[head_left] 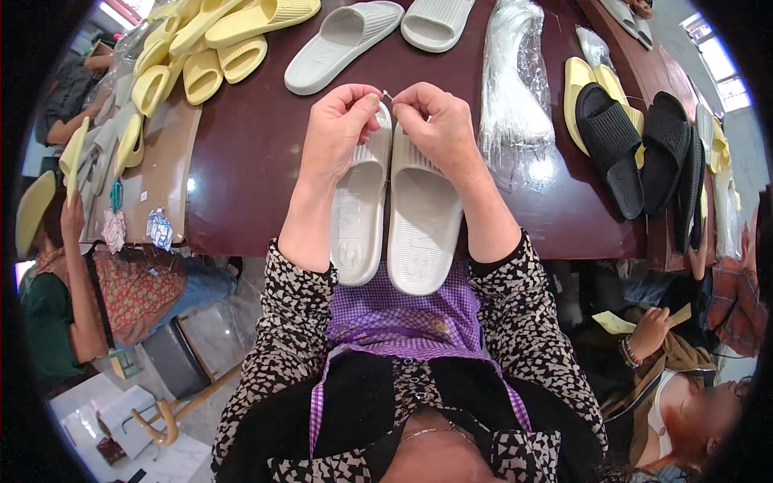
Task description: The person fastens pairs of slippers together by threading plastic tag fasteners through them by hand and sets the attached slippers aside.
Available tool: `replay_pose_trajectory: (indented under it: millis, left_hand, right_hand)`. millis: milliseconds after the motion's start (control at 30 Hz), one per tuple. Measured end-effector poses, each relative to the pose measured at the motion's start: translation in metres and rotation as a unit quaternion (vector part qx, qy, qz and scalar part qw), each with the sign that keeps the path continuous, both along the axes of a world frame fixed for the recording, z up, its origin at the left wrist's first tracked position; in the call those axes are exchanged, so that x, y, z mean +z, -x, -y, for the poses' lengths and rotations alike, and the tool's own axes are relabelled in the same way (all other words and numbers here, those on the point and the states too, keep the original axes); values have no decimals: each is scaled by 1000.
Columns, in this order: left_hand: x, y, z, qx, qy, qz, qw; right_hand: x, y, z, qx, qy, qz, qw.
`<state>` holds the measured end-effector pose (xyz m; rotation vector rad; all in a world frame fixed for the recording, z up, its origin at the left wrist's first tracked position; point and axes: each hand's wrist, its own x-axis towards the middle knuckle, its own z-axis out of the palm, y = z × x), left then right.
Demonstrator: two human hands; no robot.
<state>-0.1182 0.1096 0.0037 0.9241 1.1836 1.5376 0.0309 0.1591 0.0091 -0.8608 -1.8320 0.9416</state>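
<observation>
A pair of light grey slide slippers lies side by side in front of me, heels toward my body and overhanging the near table edge. They are the left slipper (357,221) and the right slipper (422,229). My left hand (338,133) is above the strap of the left one, thumb and finger pinched together. Opposite it, my right hand (441,129) pinches in the same way over the right strap. A tiny pale strand seems to show between the two sets of fingertips, too small to make out. Both straps are partly hidden by my hands.
Yellow slippers (241,58) are heaped at the far left, with more grey slippers (342,44) beyond my hands. A bundle of clear plastic strips (515,97) lies on the dark red table (258,177). Black slippers (616,141) stand at right. People work on both sides.
</observation>
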Motion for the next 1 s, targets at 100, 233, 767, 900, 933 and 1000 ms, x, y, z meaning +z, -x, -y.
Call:
replay_pose_trajectory:
  millis: [100, 233, 767, 900, 933, 1000]
  left_hand:
    - [-4, 2, 0, -10, -2, 2, 1000]
    - [-4, 6, -1, -32, -5, 14, 999]
    - [-4, 3, -10, 48, -7, 29, 998]
    - [-5, 32, -4, 128, -64, 19, 990]
    - [-13, 47, -1, 157, -51, 17, 986]
    - [-29, 71, 0, 191, -43, 13, 981]
  right_hand:
    - [-1, 0, 0, 1, -11, 2, 1000]
    - [-1, 1, 0, -7, -57, 21, 998]
    - [-8, 4, -12, -103, -198, -43, 974]
    - [6, -21, -1, -157, -265, -118, 944]
    - [10, -28, 14, -132, -223, -114, 959]
    - [10, -37, 46, -78, -168, -99, 978]
